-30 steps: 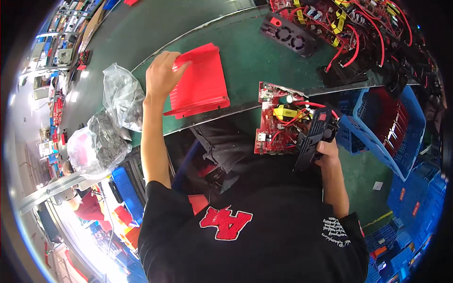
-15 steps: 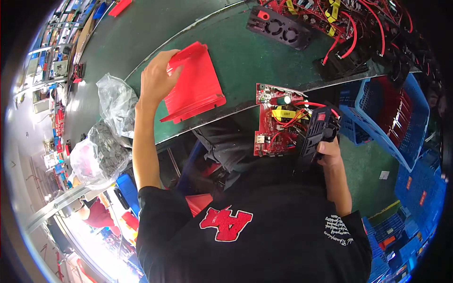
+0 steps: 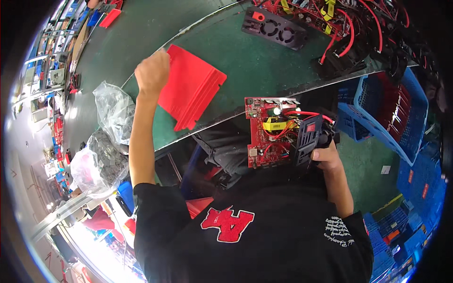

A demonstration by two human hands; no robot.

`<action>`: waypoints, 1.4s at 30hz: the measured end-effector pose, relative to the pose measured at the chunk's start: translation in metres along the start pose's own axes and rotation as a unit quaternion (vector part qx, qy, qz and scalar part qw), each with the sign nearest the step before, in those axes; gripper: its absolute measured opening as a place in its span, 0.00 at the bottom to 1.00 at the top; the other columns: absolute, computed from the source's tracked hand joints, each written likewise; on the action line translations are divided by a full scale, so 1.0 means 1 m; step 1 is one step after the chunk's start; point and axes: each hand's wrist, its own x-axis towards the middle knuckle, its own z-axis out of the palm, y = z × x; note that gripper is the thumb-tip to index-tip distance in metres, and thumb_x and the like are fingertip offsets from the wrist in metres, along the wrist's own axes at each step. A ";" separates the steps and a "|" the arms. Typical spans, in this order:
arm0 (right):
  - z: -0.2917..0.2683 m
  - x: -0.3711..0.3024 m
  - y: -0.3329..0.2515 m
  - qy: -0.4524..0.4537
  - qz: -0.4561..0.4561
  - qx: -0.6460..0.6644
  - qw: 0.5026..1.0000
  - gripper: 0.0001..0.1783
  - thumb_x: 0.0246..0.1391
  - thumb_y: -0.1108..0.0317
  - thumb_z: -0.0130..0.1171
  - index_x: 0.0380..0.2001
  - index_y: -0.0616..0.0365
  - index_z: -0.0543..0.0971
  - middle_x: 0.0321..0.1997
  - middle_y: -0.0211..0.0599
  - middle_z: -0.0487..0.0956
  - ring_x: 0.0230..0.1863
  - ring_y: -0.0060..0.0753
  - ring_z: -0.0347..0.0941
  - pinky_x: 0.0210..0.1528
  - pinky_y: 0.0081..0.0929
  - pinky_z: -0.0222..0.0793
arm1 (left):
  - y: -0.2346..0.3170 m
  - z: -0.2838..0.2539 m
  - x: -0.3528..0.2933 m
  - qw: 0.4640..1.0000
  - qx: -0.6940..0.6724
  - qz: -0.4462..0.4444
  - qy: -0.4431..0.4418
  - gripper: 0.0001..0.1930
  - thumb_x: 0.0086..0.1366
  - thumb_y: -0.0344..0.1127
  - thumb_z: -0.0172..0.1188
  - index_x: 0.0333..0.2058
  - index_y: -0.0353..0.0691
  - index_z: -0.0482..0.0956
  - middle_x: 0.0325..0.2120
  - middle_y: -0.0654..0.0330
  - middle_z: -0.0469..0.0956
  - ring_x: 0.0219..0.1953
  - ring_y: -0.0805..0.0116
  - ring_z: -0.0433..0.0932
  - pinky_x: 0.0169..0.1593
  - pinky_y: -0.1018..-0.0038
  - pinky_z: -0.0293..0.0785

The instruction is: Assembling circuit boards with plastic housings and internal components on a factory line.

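Note:
On the green bench, a bent red metal cover [image 3: 191, 87] lies at a slant, its ridged, notched side toward me. My left hand [image 3: 153, 73] is closed at the cover's left edge; the fingertips are hidden behind the fist. My right hand [image 3: 326, 156] grips a black end panel [image 3: 309, 139] with a red switch, thumb on its near side. Joined to that panel is a red circuit board [image 3: 264, 139] with red wires and a yellow-wrapped part [image 3: 278, 125]. I hold this assembly off the bench's front edge, in front of my body.
Another black end panel with two fan openings [image 3: 273, 29] lies at the back, beside several wired boards [image 3: 325, 14]. Clear plastic bags [image 3: 113, 111] sit at the bench's left. Blue crates [image 3: 391, 120] stand at the right, one holding red boards.
The red cover has turned on the bench, its ridged side swinging to the right. My left hand has closed from a spread grip. The board assembly has shifted slightly left and toward me.

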 end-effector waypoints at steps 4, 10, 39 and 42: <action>0.005 0.000 -0.001 0.013 0.004 -0.002 1.000 0.46 0.31 0.64 0.74 0.57 0.66 0.67 0.51 0.40 0.76 0.52 0.36 0.74 0.55 0.34 0.70 | 0.008 -0.035 0.003 0.971 -0.045 -0.192 -0.132 0.21 0.69 0.48 0.45 0.30 0.37 0.77 0.27 0.47 0.79 0.33 0.42 0.78 0.37 0.52 0.71; 0.010 0.006 0.001 0.006 0.009 -0.020 1.000 0.46 0.30 0.64 0.74 0.57 0.65 0.67 0.51 0.39 0.76 0.51 0.36 0.74 0.56 0.34 0.69 | 0.021 -0.051 -0.031 0.976 0.025 -0.158 -0.147 0.18 0.63 0.47 0.54 0.41 0.36 0.74 0.30 0.47 0.80 0.36 0.46 0.80 0.40 0.55 0.74; -0.022 -0.024 0.020 0.035 -0.026 0.011 0.999 0.49 0.28 0.67 0.76 0.58 0.61 0.64 0.51 0.36 0.73 0.55 0.38 0.71 0.59 0.38 0.69 | -0.006 0.007 0.032 0.984 -0.131 0.088 0.089 0.13 0.56 0.40 0.65 0.37 0.42 0.77 0.35 0.61 0.77 0.31 0.55 0.78 0.31 0.61 0.74; -0.003 -0.028 0.019 0.077 -0.047 0.004 0.996 0.43 0.27 0.65 0.73 0.53 0.64 0.70 0.44 0.36 0.78 0.43 0.31 0.77 0.46 0.29 0.75 | -0.015 0.007 0.033 0.990 -0.103 0.092 0.033 0.12 0.57 0.40 0.64 0.38 0.42 0.78 0.33 0.62 0.78 0.30 0.54 0.78 0.30 0.62 0.74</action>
